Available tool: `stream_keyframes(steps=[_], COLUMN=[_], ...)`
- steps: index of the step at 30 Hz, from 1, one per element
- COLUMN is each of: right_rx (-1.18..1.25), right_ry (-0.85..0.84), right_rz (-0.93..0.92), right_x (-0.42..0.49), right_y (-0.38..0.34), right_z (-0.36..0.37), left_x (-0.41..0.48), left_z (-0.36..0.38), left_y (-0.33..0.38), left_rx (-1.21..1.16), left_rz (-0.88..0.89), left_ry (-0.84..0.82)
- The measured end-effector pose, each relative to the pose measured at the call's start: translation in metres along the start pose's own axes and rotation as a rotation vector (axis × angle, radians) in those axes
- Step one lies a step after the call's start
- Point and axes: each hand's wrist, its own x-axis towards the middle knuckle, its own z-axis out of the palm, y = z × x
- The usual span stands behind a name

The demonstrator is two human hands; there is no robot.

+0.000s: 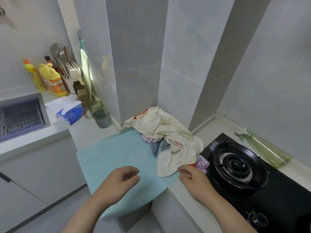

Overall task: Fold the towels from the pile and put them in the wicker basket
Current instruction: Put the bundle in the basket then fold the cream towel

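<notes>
Pile of towels (165, 137): a crumpled heap at the 1 o'clock part of the view, lying on the desk (181, 192) corner against the tiled wall; its long axis runs from 11 o'clock down to 5 o'clock.
Top towel (170, 158): cream, stained, with red print; its loose lower end hangs toward 6 o'clock, onto the teal mat (114, 153).
Purple towel (202, 163): a small edge showing at the pile's 5 o'clock end, just beside the black hob (269, 190).
Right hand (193, 178): grip closed in a pinch at the pile's near corner, apparently on towel cloth; which layer it holds cannot be told.
Left hand (120, 180): grip loosely curled, fingers apart, holding nothing, hovering over the mat.
Governing relation: the pile lies at 12 o'clock from the right hand and at 2 o'clock from the left; the right hand is touching it, the left is well apart.
Probable step: drawing one towel off toward the mat for folding.
Wicker basket: not in view.
Hazard: dragging may bring the cloth over the burner (239, 164).
</notes>
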Motion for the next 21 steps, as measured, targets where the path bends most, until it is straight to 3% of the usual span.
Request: stream_keyframes(steps=[5,12,17,21], right_rx=[-0.088,-0.313,-0.584,-0.769], right_ry=[0.081,0.215,0.185,0.321], right_rz=[0.069,0.022,0.212,0.244], right_x=[0.056,0.185,0.268,0.292], right_y=[-0.008,-0.023,-0.029,-0.031], right_z=[0.006,0.036,0.040,0.037], left_x=[0.073,0.180,0.234,0.274], left_z=[-0.029,-0.060,-0.090,-0.096], left_y=[-0.005,-0.041,-0.070,-0.084], left_rx=[-0.005,0.071,0.072,0.070], left_rz=[0.048,0.191,0.217,0.247], left_ry=[-0.097,-0.266,-0.417,-0.521])
